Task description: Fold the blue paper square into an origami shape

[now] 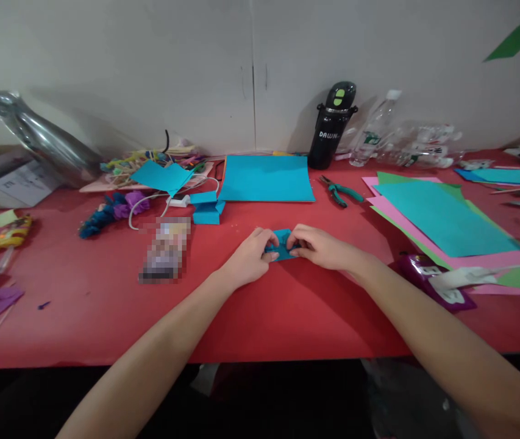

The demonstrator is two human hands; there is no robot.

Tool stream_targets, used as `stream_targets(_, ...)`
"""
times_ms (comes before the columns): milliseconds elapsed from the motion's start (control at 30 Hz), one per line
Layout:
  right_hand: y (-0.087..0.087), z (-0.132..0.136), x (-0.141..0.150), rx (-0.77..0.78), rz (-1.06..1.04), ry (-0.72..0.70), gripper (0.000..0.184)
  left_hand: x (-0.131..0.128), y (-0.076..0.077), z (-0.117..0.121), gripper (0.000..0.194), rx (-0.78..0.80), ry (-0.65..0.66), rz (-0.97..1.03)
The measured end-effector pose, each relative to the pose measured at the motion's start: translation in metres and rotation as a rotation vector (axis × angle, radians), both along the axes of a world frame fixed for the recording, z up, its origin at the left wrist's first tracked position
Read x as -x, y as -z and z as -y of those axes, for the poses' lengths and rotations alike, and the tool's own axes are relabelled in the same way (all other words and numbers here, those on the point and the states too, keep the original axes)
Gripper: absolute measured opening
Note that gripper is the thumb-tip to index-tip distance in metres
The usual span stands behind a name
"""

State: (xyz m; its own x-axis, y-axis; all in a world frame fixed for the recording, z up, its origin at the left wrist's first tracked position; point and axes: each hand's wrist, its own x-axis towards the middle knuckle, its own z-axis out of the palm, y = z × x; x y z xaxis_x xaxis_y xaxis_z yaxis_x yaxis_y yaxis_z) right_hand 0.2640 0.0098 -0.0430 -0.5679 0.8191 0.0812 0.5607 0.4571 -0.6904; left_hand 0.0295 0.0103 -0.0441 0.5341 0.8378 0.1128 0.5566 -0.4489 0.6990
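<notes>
A small piece of folded blue paper point(282, 250) lies on the red table between my two hands. My left hand point(255, 253) grips its left end with thumb and fingers curled in. At the opposite end, my right hand point(317, 245) pinches the paper the same way. The fingers cover both ends, so only the middle of the paper shows. Beyond my left hand stands a folded blue paper shape point(208, 209). A stack of blue paper sheets point(266, 178) lies behind the hands.
Green-handled pliers point(342, 192) lie right of the stack, near a black bottle point(331, 128). Coloured sheets point(447, 213) spread at right, beside a purple device point(438, 283) with a white cord. At left are a pixelated flat object point(166, 250), purple crumpled paper point(134, 206) and a yellow tool point(1, 241).
</notes>
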Motion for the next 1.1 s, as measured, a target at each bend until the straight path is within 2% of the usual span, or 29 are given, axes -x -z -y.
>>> stream_targets(233,-0.002,0.0,0.002,0.0,-0.009,0.01,0.001,0.003,-0.004,0.0,0.013,0.035,-0.003,0.007)
stream_targets(367,-0.002,0.004,0.012,-0.053,0.048,0.093,0.022,0.003,-0.005,0.001,0.012,0.028,-0.007,0.0)
stream_targets(433,-0.002,0.005,0.016,-0.059,0.079,0.113,0.025,0.003,-0.006,0.001,0.013,0.027,-0.006,0.0)
stream_targets(667,-0.003,0.0,0.012,0.019,0.085,0.105,0.02,0.006,-0.004,0.0,0.022,0.02,0.022,0.032)
stream_targets(1100,-0.008,-0.004,-0.003,0.132,0.04,0.099,0.019,0.008,-0.005,-0.002,0.026,0.062,-0.024,0.025)
